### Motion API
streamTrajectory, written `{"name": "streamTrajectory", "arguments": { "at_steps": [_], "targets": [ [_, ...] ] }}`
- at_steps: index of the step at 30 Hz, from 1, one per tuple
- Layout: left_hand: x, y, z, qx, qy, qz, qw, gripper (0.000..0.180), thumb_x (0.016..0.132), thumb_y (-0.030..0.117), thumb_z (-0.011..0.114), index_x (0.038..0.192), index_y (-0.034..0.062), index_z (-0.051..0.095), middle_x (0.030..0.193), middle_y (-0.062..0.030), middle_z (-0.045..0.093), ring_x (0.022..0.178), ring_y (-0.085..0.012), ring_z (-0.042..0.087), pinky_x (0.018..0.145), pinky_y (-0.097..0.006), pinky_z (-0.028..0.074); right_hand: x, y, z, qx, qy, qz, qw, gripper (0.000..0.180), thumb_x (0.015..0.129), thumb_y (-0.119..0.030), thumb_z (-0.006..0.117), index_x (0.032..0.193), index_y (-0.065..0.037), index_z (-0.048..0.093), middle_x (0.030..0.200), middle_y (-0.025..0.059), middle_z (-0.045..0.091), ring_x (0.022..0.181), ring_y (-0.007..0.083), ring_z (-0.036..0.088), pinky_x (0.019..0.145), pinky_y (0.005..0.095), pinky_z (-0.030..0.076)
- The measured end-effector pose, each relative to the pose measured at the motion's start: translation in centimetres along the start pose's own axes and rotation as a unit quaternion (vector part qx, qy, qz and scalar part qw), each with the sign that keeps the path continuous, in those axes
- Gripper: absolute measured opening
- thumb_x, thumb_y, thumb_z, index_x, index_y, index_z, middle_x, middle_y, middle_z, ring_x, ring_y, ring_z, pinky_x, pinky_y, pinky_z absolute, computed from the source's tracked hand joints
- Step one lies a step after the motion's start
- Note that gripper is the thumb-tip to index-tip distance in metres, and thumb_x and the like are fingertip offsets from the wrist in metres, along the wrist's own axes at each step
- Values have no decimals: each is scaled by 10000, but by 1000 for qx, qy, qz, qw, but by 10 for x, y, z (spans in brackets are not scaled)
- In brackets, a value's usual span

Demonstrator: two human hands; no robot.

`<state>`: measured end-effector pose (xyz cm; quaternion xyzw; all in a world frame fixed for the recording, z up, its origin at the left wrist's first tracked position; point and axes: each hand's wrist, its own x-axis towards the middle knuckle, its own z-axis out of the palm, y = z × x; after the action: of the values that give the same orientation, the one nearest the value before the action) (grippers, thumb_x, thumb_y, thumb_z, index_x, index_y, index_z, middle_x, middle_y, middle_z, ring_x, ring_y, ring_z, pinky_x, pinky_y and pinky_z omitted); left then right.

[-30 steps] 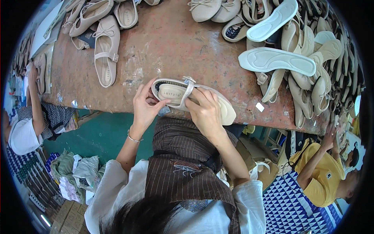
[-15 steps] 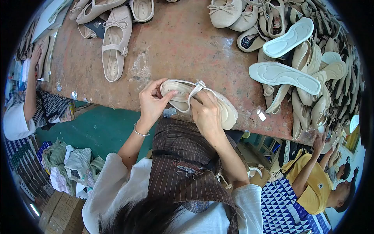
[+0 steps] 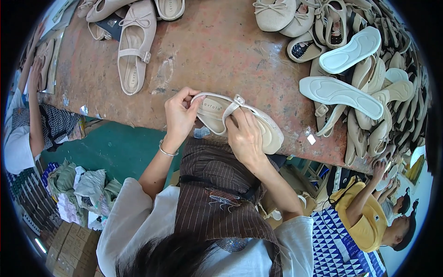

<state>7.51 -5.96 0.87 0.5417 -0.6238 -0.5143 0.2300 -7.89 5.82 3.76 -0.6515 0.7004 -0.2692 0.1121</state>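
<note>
A beige strapped flat shoe (image 3: 272,121) lies across the table's near edge, heel to the left and toe to the right. My left hand (image 3: 181,113) pinches the rim of its heel between thumb and fingers. With fingers tucked under the strap into the shoe's opening, my right hand (image 3: 244,137) grips the middle of it; those fingertips are hidden. A pale insole (image 3: 211,107) shows inside the heel part. Farther off to the left, a matching shoe (image 3: 134,60) with a bow and buckle rests sole down.
White moulded insoles (image 3: 342,96) lie atop a large heap of beige shoes (image 3: 383,111) at right. More shoes (image 3: 104,10) sit at the far left on the worn brown table (image 3: 198,55). Co-workers' arms reach in at both sides; a person in yellow (image 3: 367,214) is at right.
My left thumb has come out from over the insole to the heel rim, uncovering more of the insole. My right hand stays in place at the strap.
</note>
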Motion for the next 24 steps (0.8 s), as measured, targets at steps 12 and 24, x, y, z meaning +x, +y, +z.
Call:
{"name": "streamTrajectory", "arguments": {
  "at_steps": [12, 24],
  "targets": [
    [6, 12, -2, 118, 6, 85, 989, 48, 859, 25, 690, 840, -6, 659, 560, -80, 541, 484, -107, 458, 460, -293, 369, 7, -5, -12, -48, -131, -66, 988, 433, 781, -70, 568, 1184, 54, 666, 1180, 185, 687, 1030, 255, 686, 993, 370, 502],
    [-70, 31, 21, 327, -99, 127, 931, 208, 898, 156, 655, 765, 38, 547, 612, -202, 612, 569, -394, 640, 508, -487, 474, 21, 40, -69, -131, 226, 213, 941, 391, 800, -44, 702, 1182, 28, 654, 1093, 200, 696, 1221, 410, 550, 1099, 536, 347]
  ]
}}
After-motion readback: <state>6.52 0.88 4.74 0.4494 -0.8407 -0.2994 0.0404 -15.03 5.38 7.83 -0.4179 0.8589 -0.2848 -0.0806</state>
